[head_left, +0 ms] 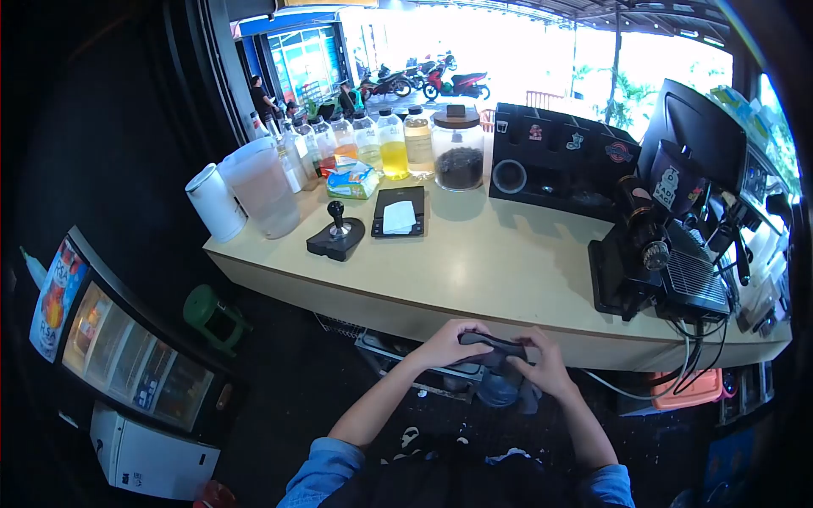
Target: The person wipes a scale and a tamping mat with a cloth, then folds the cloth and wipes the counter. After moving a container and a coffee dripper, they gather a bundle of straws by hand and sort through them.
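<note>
A dark grey cloth [493,345] is bunched between my two hands, just in front of the counter's near edge. My left hand [451,344] grips its left end, thumb on top. On the other end, my right hand [546,366] has its fingers and thumb closed, and a loose part hangs below. On the counter [474,262] beyond them, a tamper [338,222] stands on a black tamping mat [343,244]. Beside it lies a black scale [412,200] with a folded white paper or cloth [399,218] on it.
Several bottles, a plastic pitcher [261,188] and a lidded glass jar of dark contents [459,157] line the back. A black organizer [555,161] and a coffee machine [652,262] with cables stand right. Left are a display fridge [135,339] and green stool [212,313].
</note>
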A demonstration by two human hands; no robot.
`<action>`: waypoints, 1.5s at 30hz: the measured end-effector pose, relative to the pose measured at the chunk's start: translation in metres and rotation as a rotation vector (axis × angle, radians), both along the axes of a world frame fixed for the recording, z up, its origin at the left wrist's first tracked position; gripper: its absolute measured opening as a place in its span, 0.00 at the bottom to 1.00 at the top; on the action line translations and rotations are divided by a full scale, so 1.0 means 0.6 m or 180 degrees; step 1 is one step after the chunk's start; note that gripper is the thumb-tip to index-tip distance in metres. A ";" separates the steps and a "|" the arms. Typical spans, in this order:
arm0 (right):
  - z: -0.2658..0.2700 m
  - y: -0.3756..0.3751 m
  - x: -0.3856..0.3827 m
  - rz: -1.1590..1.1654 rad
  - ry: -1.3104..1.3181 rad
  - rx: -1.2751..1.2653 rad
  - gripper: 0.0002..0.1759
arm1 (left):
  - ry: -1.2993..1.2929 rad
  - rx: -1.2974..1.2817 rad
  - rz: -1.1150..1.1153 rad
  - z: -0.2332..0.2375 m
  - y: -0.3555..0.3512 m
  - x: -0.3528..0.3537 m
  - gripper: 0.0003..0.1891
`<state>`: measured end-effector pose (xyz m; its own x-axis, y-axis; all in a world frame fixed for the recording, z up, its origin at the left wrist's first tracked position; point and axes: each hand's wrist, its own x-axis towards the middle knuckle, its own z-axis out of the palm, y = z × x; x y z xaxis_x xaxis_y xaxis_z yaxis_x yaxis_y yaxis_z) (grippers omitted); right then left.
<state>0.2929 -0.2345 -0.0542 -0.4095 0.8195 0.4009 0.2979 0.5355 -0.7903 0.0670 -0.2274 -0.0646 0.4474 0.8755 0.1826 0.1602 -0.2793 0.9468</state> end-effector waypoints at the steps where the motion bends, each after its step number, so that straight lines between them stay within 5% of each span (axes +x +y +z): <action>1: 0.007 -0.004 -0.011 0.0017 -0.0002 -0.0002 0.16 | -0.0121 0.0080 0.0018 -0.003 -0.001 0.004 0.09; 8: 0.001 -0.014 -0.038 -0.0335 0.0540 0.0881 0.17 | -0.0743 -0.0841 0.0021 0.007 -0.010 0.030 0.13; 17: 0.001 -0.023 0.007 -0.0367 0.0491 0.0899 0.15 | -0.1596 -0.1948 -0.0366 0.016 -0.014 0.041 0.15; 20: 0.008 -0.029 0.006 -0.0017 0.1419 0.0073 0.12 | -0.1055 -0.1356 0.0216 0.014 0.005 0.043 0.14; 23: 0.018 -0.041 0.011 0.0168 0.1436 -0.0757 0.10 | -0.0627 -0.0692 0.0234 -0.001 0.025 0.051 0.12; 24: 0.023 -0.041 0.012 0.0142 0.1347 -0.0781 0.08 | -0.1121 -0.0711 0.0097 0.026 0.015 0.066 0.12; 33: 0.020 -0.018 0.016 -0.0256 0.1231 -0.0669 0.07 | -0.0220 -0.0542 -0.0192 0.042 0.017 0.086 0.12; 38: 0.024 -0.015 0.015 -0.0675 0.1271 -0.0560 0.09 | -0.0574 -0.0124 -0.0228 0.064 -0.006 0.094 0.12; 42: 0.034 -0.008 0.017 -0.0202 0.1410 -0.0412 0.12 | -0.0597 -0.0161 -0.0266 0.067 -0.005 0.077 0.10; 44: 0.029 0.006 0.052 0.0677 -0.0019 -0.1163 0.18 | -0.0609 0.0046 -0.0152 0.085 -0.008 0.065 0.09; 45: 0.026 0.014 0.059 0.0681 -0.0014 -0.1166 0.18 | -0.0618 0.0252 -0.0036 0.096 -0.012 0.060 0.08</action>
<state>0.3283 -0.2263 -0.0385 -0.5869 0.8038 0.0969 0.2142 0.2696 -0.9389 0.1027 -0.2348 -0.0067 0.4067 0.8502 0.3344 -0.0265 -0.3549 0.9345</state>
